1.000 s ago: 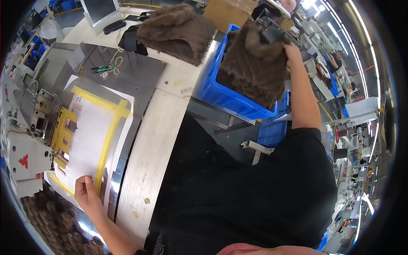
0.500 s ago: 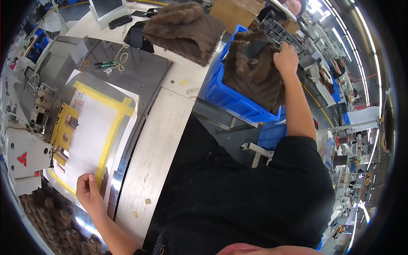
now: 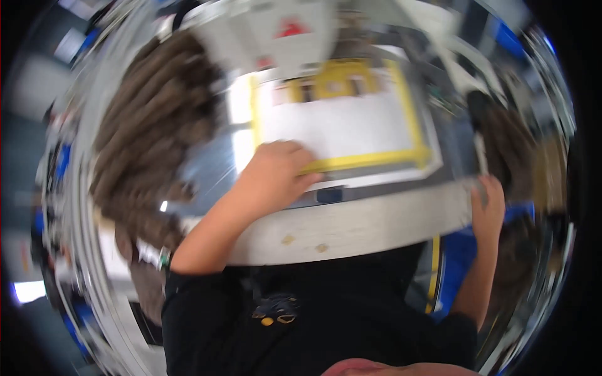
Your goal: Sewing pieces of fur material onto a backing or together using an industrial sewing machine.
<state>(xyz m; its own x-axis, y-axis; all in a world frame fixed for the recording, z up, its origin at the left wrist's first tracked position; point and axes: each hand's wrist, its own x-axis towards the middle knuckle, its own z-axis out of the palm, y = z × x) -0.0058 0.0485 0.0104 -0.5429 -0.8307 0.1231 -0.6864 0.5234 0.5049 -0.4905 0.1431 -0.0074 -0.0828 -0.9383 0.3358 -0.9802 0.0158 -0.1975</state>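
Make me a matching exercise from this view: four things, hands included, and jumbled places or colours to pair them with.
1. left hand
2. right hand
3. large fur heap
4. sheet

A. white, edged with yellow strips
B. by the right end of the pale board
C. brown, left of the machine
D. at the sheet's near left corner

Pairs: 1-D, 2-B, 3-C, 4-A

One left hand [image 3: 279, 173] and one right hand [image 3: 488, 203] made two. There was one machine head [image 3: 269, 31] with one red emblem [image 3: 292, 28], one yellow plate [image 3: 337, 79], one white sheet [image 3: 338, 128] and three visible strips of yellow tape [image 3: 370, 160]. Two tan spots [image 3: 322, 248] marked one pale surface [image 3: 382, 219]; blurred fur pieces [image 3: 157, 106] could not be counted.
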